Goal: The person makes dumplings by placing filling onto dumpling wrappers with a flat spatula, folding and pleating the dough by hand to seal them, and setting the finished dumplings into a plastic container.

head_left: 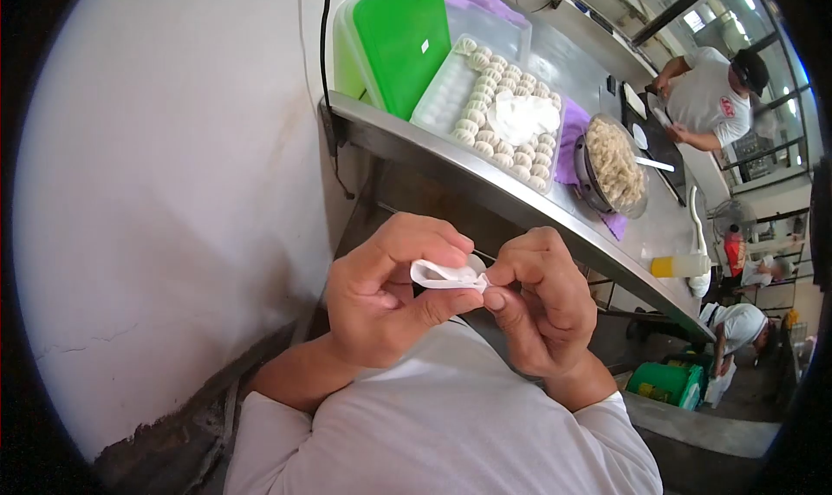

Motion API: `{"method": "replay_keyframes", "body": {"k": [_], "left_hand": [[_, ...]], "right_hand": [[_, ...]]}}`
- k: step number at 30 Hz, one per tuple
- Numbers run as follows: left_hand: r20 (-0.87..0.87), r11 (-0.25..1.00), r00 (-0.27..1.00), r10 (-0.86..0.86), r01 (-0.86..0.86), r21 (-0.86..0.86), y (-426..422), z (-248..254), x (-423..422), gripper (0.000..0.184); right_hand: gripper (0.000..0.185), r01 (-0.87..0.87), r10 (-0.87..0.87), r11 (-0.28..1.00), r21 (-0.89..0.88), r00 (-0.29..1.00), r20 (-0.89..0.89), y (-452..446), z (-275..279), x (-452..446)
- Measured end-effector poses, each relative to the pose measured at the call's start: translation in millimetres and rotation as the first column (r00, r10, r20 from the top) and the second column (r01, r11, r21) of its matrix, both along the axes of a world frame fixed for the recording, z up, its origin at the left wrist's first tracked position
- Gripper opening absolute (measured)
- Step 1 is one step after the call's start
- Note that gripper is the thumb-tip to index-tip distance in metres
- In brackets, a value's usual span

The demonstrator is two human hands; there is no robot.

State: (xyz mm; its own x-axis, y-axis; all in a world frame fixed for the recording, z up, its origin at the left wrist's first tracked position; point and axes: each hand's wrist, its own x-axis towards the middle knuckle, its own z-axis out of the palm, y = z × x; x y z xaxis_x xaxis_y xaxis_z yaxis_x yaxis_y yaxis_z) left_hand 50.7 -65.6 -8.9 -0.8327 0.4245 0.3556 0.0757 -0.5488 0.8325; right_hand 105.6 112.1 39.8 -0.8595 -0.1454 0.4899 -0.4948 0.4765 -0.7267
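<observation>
Close in front of my chest, a white dumpling wrapper is folded over, with its rim open to the left. My left hand curls around it, thumb below and fingers above. At the wrapper's right end, my right hand pinches the dough edge between thumb and fingers. What lies inside the fold cannot be made out. Beyond my hands, a clear plastic tray on the counter holds rows of pleated dumplings. A white floury heap sits on top of some of them.
A bowl of pale filling with a white-handled spatula stands right of the tray. A green lid leans at the wall. A squeeze bottle lies near the metal counter's edge. Co-workers are at the right.
</observation>
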Motion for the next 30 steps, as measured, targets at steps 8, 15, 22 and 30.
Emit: {"method": "replay_keyframes", "body": {"k": [8,15,22,30], "left_hand": [[-0.153,0.994,0.987,-0.040,0.023,-0.107,2.9,-1.0,-9.3,0.028],[-0.185,0.998,0.983,-0.004,-0.008,-0.067,6.4,-7.4,-14.3,0.026],[-0.109,0.976,0.977,0.185,-0.169,0.138,25.9,-18.4,-11.1,0.025],[-0.220,0.997,0.972,0.078,-0.079,0.005,20.3,-20.7,-21.9,0.024]], "right_hand": [[0.025,0.024,-0.023,1.000,0.004,0.998,-0.051,1.1,0.3,-5.5],[0.023,-0.003,0.002,0.994,-0.105,1.000,-0.012,5.1,-2.4,-6.3],[0.019,0.037,-0.036,0.999,0.036,0.999,-0.024,6.7,-2.9,-9.7],[0.019,0.037,-0.037,0.998,-0.050,0.999,-0.008,9.1,-6.8,-13.5]]}}
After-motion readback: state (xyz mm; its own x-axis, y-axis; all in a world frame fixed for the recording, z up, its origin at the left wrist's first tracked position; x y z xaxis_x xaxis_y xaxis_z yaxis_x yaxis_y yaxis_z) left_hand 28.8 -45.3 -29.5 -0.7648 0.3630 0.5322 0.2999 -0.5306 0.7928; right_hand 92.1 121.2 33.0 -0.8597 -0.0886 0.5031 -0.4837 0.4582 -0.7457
